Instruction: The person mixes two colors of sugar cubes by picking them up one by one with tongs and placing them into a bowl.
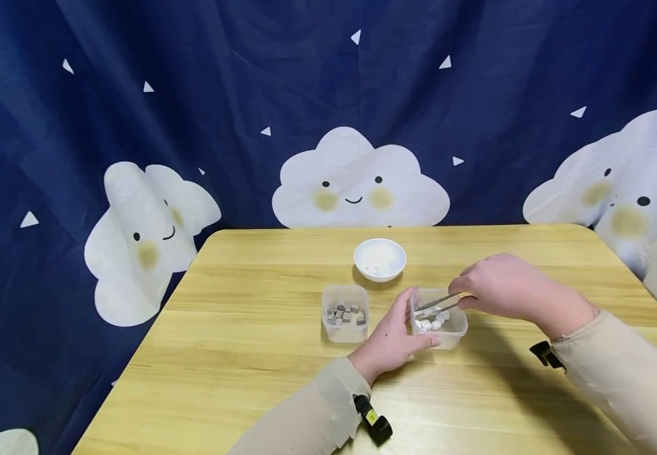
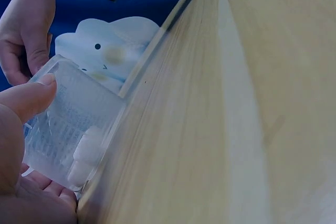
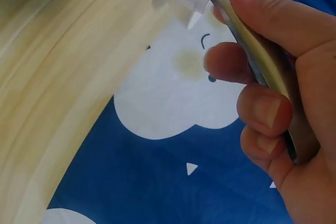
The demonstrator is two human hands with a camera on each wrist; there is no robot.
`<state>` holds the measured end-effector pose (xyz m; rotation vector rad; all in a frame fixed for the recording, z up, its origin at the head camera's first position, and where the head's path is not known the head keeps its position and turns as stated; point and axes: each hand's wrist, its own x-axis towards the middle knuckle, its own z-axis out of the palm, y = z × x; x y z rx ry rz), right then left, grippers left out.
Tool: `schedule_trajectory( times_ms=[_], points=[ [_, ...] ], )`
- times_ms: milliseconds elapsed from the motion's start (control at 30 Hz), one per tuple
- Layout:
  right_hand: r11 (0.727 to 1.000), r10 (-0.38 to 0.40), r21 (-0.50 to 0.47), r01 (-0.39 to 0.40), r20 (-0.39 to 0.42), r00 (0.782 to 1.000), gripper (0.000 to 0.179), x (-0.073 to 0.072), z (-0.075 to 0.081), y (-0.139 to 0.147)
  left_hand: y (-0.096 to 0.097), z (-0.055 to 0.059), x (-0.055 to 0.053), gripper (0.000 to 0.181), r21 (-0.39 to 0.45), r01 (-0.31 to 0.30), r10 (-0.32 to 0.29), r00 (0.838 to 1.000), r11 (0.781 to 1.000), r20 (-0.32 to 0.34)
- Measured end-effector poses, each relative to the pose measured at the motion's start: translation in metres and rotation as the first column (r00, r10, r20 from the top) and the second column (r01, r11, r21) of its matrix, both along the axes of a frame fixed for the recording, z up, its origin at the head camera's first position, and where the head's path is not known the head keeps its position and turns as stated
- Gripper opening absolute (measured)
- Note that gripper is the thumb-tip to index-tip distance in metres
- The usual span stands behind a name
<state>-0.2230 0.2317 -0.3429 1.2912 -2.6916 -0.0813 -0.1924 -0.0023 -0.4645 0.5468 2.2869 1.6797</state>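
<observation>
My left hand (image 1: 391, 341) grips a clear plastic container (image 1: 450, 340), its thumb over the near wall and its fingers along the left side. Several smooth white pieces (image 1: 431, 325) lie inside, bunched toward the container's left. In my right hand (image 1: 501, 287) is a pair of metal tweezers (image 3: 273, 72), pinched between thumb and fingers. The tweezers' tips reach down into the container, close over the white pieces. The left wrist view shows the container (image 2: 73, 108) from the side, white pieces (image 2: 86, 153) low against its wall.
Left of the hands stands a second clear container (image 1: 345, 337) holding several grey and beige cubes (image 1: 347, 316). Behind the containers sits a white bowl (image 1: 379, 249) with a few small whitish bits in it. The wooden table (image 1: 237, 328) ends at a dark blue cloud-patterned curtain (image 1: 237, 76).
</observation>
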Motion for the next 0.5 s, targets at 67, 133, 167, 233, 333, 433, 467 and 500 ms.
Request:
schedule_trajectory(
  times_ms=[67,133,167,233,333,433,467,500],
  points=[
    [1.000,-0.007,-0.005,0.007,0.000,1.000,0.017,0.001,0.000,0.000,0.000,0.000,0.001,0.100,-0.006,0.002,-0.002,1.000,1.000,0.000],
    [1.000,-0.006,-0.017,0.006,0.001,1.000,0.016,0.001,0.001,0.002,0.001,0.001,0.001,0.100,-0.009,0.002,-0.002,1.000,1.000,-0.002],
    [1.000,-0.006,-0.022,0.006,-0.003,1.000,0.016,0.002,0.001,0.002,0.001,0.001,0.000,0.100,-0.010,0.002,-0.002,1.000,1.000,-0.004],
    [0.999,-0.004,-0.034,0.004,-0.011,1.000,0.016,0.001,0.003,0.004,0.001,0.000,-0.001,0.100,-0.011,-0.002,0.002,1.000,1.000,-0.004],
    [0.999,-0.003,-0.050,0.002,-0.027,1.000,0.018,0.000,0.004,0.008,0.001,0.000,-0.001,0.099,-0.004,-0.008,0.008,1.000,1.000,0.007],
    [0.998,-0.003,-0.065,0.000,-0.035,0.999,0.020,0.000,0.005,0.011,0.001,0.000,-0.002,0.100,0.000,-0.011,0.011,1.000,1.000,0.018],
    [0.997,-0.001,-0.072,-0.002,-0.037,0.999,0.019,0.000,0.005,0.012,0.001,-0.001,-0.001,0.100,-0.001,-0.011,0.011,1.000,1.000,0.018],
    [0.997,0.002,-0.079,-0.006,-0.044,0.999,0.017,0.001,0.005,0.014,0.001,-0.001,-0.001,0.100,-0.006,-0.013,0.013,1.000,1.000,0.017]
  ],
)
